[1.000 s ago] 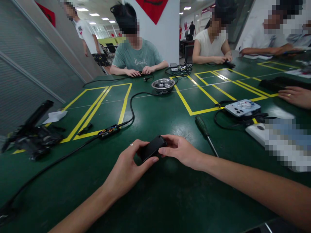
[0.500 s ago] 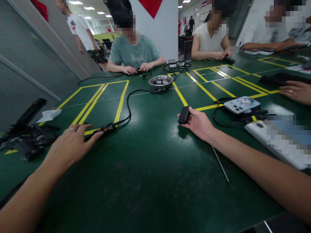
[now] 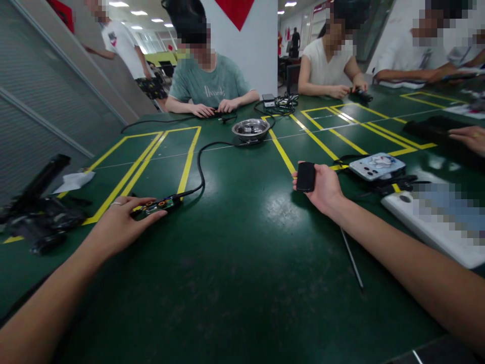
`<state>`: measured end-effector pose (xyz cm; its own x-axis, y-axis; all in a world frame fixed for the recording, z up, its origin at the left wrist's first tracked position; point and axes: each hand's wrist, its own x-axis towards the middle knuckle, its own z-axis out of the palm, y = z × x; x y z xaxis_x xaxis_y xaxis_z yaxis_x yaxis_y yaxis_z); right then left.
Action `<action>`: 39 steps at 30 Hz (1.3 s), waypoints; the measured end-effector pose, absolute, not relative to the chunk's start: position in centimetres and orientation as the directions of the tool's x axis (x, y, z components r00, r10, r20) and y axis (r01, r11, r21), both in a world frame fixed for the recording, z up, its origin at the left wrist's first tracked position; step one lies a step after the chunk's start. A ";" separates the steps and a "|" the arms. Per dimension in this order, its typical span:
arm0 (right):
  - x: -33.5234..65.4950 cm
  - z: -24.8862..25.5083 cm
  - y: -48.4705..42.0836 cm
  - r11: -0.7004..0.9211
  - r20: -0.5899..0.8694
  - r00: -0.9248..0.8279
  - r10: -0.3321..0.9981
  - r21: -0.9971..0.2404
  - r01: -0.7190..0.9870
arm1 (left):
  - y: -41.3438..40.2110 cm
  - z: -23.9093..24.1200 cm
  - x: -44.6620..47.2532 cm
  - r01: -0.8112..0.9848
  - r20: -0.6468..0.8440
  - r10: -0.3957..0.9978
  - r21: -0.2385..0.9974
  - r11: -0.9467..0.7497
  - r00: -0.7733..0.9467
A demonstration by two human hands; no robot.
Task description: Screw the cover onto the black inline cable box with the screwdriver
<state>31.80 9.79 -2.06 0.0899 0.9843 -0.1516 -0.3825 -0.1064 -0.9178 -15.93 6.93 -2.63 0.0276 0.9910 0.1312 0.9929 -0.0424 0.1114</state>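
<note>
Rightward my right hand (image 3: pixel 324 187) has carried the black casing (image 3: pixel 305 176), clasped firmly. My left hand (image 3: pixel 121 222) touches the circuit board (image 3: pixel 159 204), grip wide; picking it up calls for a pinch.

Plain black casing (image 3: pixel 305 176) in my right hand (image 3: pixel 325 188). Under my left hand (image 3: pixel 121 222): black board strip (image 3: pixel 158 205) with orange, yellow and green dots, black cable (image 3: pixel 202 172) off it. Silver ring (image 3: pixel 114 203) on that hand. Table (image 3: pixel 235 263) is glossy dark green, with yellow tape lines (image 3: pixel 188 159) in rectangles. Upper centre: silvery steel bowl (image 3: pixel 250 129). Right of frame: phone (image 3: pixel 377 166), pale blue back with a cartoon print. Person across wears a teal T-shirt (image 3: pixel 210 83) with white lettering. Red banner (image 3: pixel 237 10) on a white pillar (image 3: pixel 261 50), top centre.
</note>
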 end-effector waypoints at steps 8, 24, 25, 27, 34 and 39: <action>31.2 -4.0 10.3 0.499 0.374 -0.365 0.852 -0.377 0.780 | 5.5 -1.2 -15.1 0.987 0.387 0.910 -0.004 0.162 -0.148; 4.9 -1.6 8.6 0.794 0.346 -0.729 0.591 -0.093 0.600 | 4.7 -1.3 -14.0 0.932 0.470 0.812 0.069 0.356 -0.345; 4.4 -1.9 8.8 0.792 0.335 -0.729 0.597 -0.097 0.603 | 4.7 -1.3 -13.9 0.933 0.467 0.815 0.070 0.354 -0.344; 5.1 -2.6 9.2 0.803 0.318 -0.746 0.585 -0.099 0.588 | 4.6 -1.3 -13.7 0.936 0.461 0.820 0.071 0.346 -0.338; 16.9 -2.3 8.0 0.836 0.207 -0.811 0.547 -0.073 0.544 | 4.2 -1.1 -11.7 0.950 0.400 0.864 0.079 0.301 -0.306; 24.1 -1.8 3.3 0.837 0.178 -0.819 0.546 -0.074 0.542 | 3.7 -1.0 -9.3 0.971 0.369 0.898 0.103 0.217 -0.240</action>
